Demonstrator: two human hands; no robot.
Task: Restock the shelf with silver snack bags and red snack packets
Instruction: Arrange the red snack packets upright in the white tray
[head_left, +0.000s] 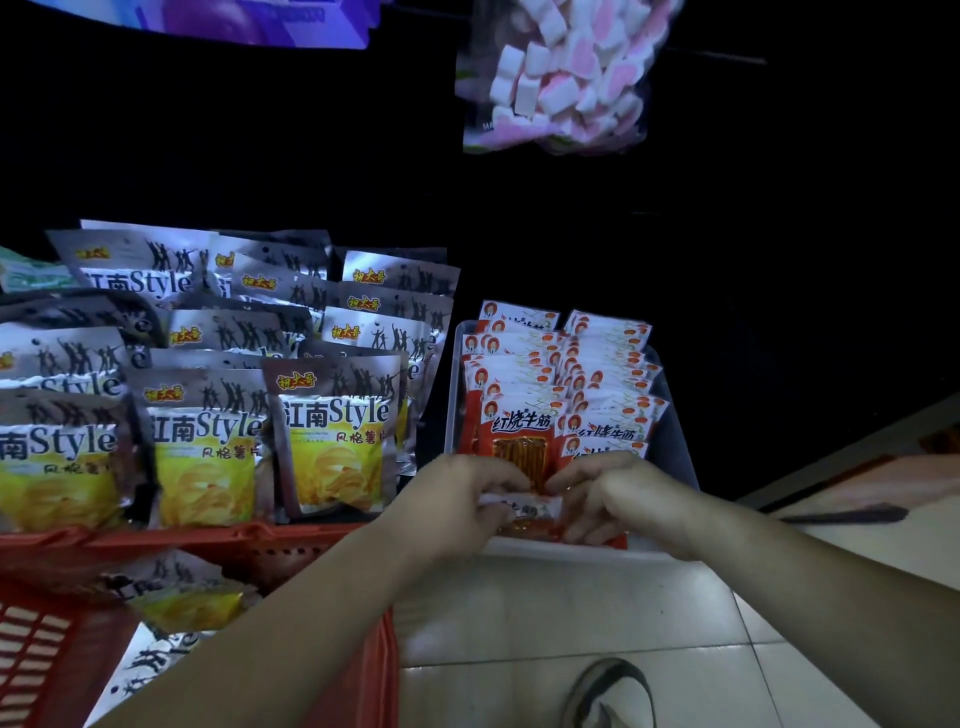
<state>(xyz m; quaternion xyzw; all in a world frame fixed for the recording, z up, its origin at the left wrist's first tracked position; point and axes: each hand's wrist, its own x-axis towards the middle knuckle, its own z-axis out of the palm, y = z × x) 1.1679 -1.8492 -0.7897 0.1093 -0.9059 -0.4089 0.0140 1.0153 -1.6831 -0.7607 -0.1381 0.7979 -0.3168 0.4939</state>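
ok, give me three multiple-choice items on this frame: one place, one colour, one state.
1. Where do the red snack packets stand? A on the floor; B in the tray right of the silver snack bags; C on a hook.
2. What colour is the basket at lower left? A blue; B red; C green.
3. What do the left hand and right hand do? A hang idle; B each hold a silver bag; C both pinch a single packet.
1 B: they stand in rows inside it.
2 B: its rim and mesh are red.
3 C: fingers of both meet on it at the tray's front.
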